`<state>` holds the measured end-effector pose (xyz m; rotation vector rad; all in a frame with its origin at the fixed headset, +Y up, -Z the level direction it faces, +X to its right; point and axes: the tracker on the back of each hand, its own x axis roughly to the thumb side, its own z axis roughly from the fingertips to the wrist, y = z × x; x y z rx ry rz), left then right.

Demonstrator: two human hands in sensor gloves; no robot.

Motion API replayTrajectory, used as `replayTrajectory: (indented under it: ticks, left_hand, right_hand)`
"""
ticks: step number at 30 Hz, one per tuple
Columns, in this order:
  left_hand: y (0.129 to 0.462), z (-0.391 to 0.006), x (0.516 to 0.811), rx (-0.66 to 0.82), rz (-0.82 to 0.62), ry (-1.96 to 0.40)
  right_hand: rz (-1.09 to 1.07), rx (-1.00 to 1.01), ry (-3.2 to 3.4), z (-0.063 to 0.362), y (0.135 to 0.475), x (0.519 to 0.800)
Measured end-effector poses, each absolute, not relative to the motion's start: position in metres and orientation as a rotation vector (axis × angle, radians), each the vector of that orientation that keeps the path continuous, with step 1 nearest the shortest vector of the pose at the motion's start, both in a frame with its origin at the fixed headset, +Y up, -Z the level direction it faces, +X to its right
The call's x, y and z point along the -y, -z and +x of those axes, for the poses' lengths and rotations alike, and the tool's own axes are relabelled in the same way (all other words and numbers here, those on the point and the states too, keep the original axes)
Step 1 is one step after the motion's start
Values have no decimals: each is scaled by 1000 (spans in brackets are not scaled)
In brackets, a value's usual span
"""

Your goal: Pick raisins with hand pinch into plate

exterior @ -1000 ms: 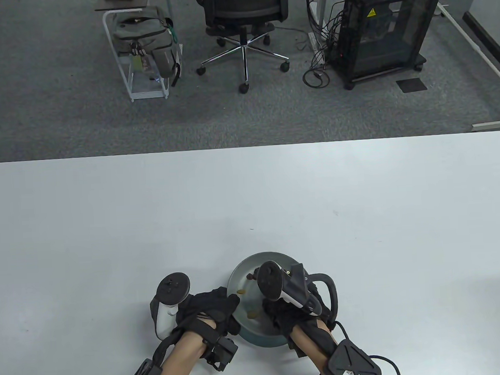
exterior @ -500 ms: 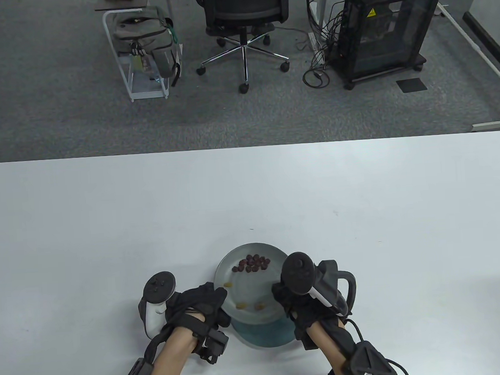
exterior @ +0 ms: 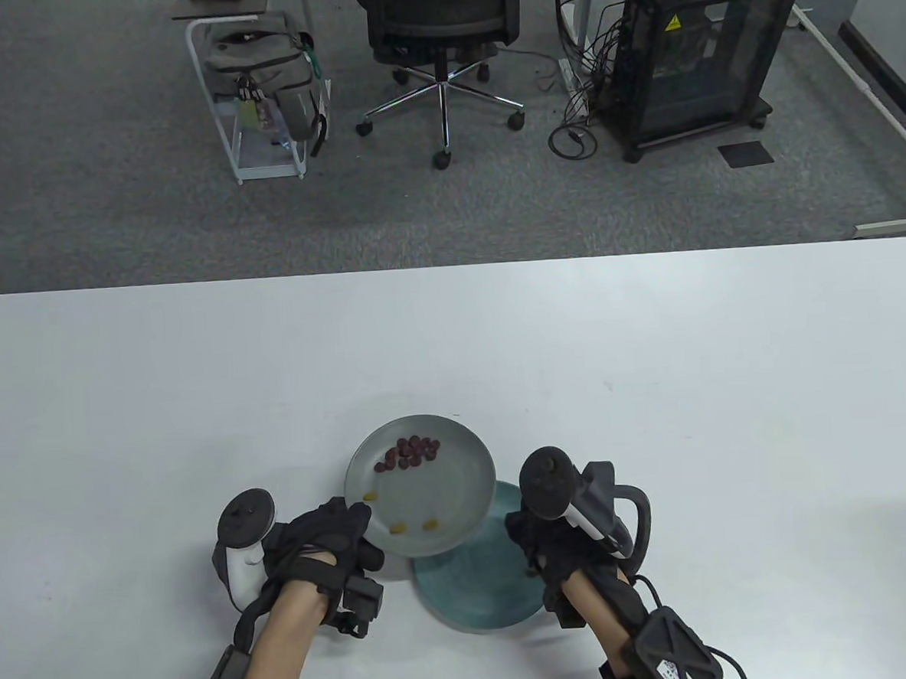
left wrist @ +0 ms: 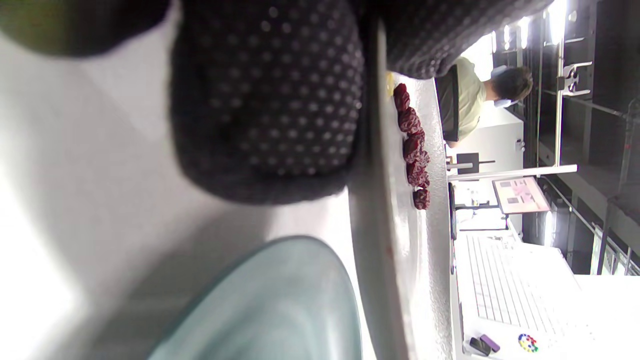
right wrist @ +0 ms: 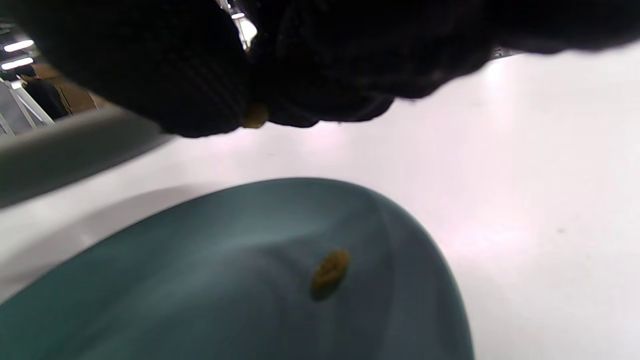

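My left hand (exterior: 357, 531) grips the left rim of a grey plate (exterior: 461, 477) and holds it tilted above the table. On it lie a cluster of dark red raisins (exterior: 408, 451) and three yellow raisins (exterior: 398, 526). The left wrist view shows the plate edge-on (left wrist: 380, 225), with the red raisins (left wrist: 412, 145) and my gloved fingers (left wrist: 265, 100) on its rim. A teal plate (exterior: 476, 591) sits on the table, partly under the grey one. My right hand (exterior: 538, 537) is at its right edge. Its fingers (right wrist: 190, 75) pinch a yellow raisin (right wrist: 255, 116). Another yellow raisin (right wrist: 329, 274) lies on the teal plate (right wrist: 200, 280).
The white table (exterior: 654, 358) spreads far and to both sides of the plates. An office chair (exterior: 438, 26), a cart with a bag (exterior: 261, 83) and a black cabinet (exterior: 696, 48) stand on the floor beyond the far edge.
My left hand has carried the grey plate up and to the left, uncovering the teal plate. My right hand has moved right, off the grey plate, to the teal plate's right edge.
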<state>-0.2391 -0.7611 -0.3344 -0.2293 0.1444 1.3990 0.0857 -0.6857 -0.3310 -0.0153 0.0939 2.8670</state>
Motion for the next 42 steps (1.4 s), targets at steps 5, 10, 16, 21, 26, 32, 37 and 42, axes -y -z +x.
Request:
replayTrajectory:
  ticks: [5,10,16,21,26,32,37,42]
  left_hand:
    - [336,-251,758,-172,-188,-1399]
    - [336,-257,756,-183,-174,-1436]
    - [336,-260,755,-185,-163,-1453]
    - [337,-265,754,-201,-137,-1442]
    - [337,-267,755,-211,-137,-1440]
    - [338,-267,755,-199,-141,-1427]
    - [338,-265,756,-196,-145,-1418]
    - [338,-265,756,-198,-139,-1409]
  right_hand:
    - [-7,-164,-2942,74,344,691]
    - [-10,-232,-3003,56,354,694]
    - [-14,-300,-3032,40,363,711]
    - [-20,-306,-3088,31,364,723]
    - [-10,-324,-3143,25,364,729]
    - [-11,-317,-3164,22,363,729]
    - [-7,-316,-3144,25,360,727]
    - [-20,-206,-3061,37,350,707]
